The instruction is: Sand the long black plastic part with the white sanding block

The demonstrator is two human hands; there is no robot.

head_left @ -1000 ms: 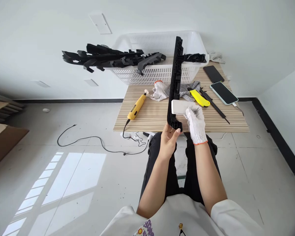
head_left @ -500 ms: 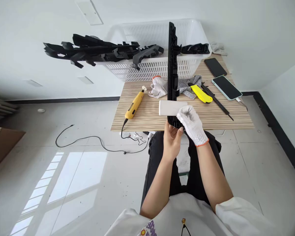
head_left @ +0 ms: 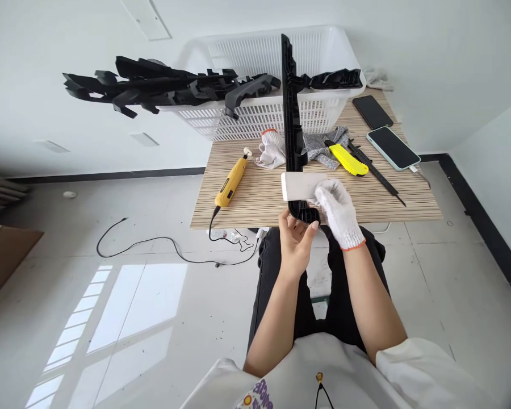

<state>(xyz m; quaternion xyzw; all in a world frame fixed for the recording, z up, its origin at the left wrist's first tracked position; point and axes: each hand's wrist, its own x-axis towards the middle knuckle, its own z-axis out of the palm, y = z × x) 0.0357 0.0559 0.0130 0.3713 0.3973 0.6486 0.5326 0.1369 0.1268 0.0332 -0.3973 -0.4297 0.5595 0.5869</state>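
Observation:
My bare left hand [head_left: 297,241] grips the near end of a long black plastic part [head_left: 290,113] that stands nearly upright in front of me. In a white knit glove, my right hand [head_left: 338,210] is closed on a white rectangular block [head_left: 300,186] pressed across the part's lower section. Both hands are over the near edge of the striped wooden table [head_left: 259,199].
A white basket [head_left: 259,116] at the table's back holds several black plastic parts [head_left: 162,88] that stick out to the left. A yellow rotary tool [head_left: 230,183], a spare glove [head_left: 270,153], a grey cloth, a yellow utility knife [head_left: 346,159], a thin black tool and two phones [head_left: 392,147] lie around.
The black part has swung from leaning right to nearly upright. The white block slid left across it, then back right a little. The camera view shifted slightly.

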